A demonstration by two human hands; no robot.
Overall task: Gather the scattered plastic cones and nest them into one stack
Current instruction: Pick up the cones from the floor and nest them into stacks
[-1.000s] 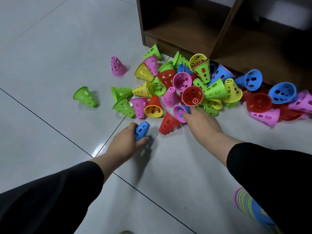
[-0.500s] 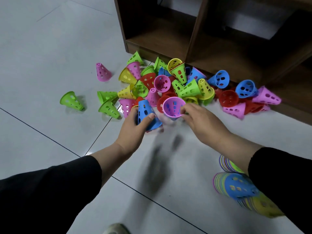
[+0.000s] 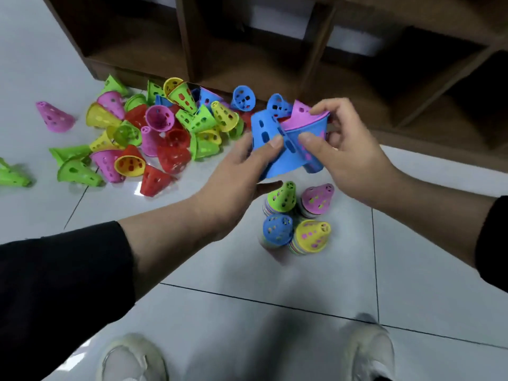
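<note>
Far to the left of your left hand [image 3: 233,185] lies the loose pile of cones [image 3: 154,133] on the tiled floor [image 3: 247,312], green, yellow, red, pink and blue, with a lone pink cone [image 3: 53,116] and a green cone [image 3: 11,176] at its outer edge. Behind the pile and your hands stands the brown wooden shelf unit [image 3: 247,50]. Directly below your hands sit four nested stacks [image 3: 298,218], topped green, pink, blue and yellow; your left palm partly covers the green-topped one.

Your left hand is clamped on a blue cone [image 3: 270,144], thumb on its side. Your right hand [image 3: 346,152] grips a second blue cone with a pink cone [image 3: 305,119] seated inside it, and the two blue cones touch between your hands. Your white shoes [image 3: 132,358] show at the bottom.

Half a second ago your hands were low at the pile, the right holding only the pink cone; now both are raised together over the stacks.
</note>
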